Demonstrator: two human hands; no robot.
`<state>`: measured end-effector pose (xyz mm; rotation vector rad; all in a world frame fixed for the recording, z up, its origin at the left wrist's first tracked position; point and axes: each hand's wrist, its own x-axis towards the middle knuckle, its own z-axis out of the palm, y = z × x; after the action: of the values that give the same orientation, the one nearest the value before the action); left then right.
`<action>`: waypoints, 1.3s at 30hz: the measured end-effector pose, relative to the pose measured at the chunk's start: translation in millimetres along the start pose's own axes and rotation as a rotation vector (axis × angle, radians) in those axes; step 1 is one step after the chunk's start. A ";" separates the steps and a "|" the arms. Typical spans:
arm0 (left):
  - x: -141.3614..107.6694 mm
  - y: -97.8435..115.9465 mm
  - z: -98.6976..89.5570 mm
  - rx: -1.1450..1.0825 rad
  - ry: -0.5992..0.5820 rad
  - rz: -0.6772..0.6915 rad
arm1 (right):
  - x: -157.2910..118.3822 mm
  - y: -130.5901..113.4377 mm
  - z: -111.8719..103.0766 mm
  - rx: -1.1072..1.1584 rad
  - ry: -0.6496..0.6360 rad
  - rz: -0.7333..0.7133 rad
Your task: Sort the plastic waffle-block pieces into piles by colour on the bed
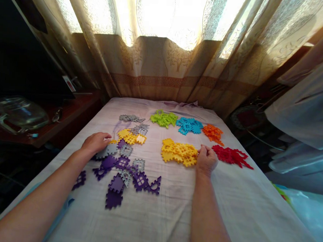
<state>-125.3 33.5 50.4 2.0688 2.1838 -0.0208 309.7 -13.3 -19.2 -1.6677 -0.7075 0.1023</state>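
Note:
My left hand point(96, 143) is closed at the left edge of the mixed pieces, its fingertips by a small yellow piece point(113, 141) and grey pieces point(106, 151). My right hand point(207, 159) has its fingers curled together at the right end of a yellow pile point(178, 152); what they hold, if anything, is hidden. Purple pieces point(116, 183) with notched edges spread between my arms, mixed with grey ones. Another yellow group point(131, 136) lies beyond them.
Green point(163, 118), blue point(189, 125) and orange point(213, 133) piles lie at the back, a red pile point(231, 155) at the right. A glass jug point(21, 113) stands on the wooden cabinet point(45, 137). Curtains point(164, 60) hang behind the bed.

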 end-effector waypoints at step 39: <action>-48.9 241.1 57.9 -0.339 0.370 0.748 | 1.7 -1.6 0.4 -0.019 -0.004 -0.005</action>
<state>122.1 -6.8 17.8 2.6570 1.2733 0.7921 310.3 -12.0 -17.3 -1.6839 -0.7172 0.0957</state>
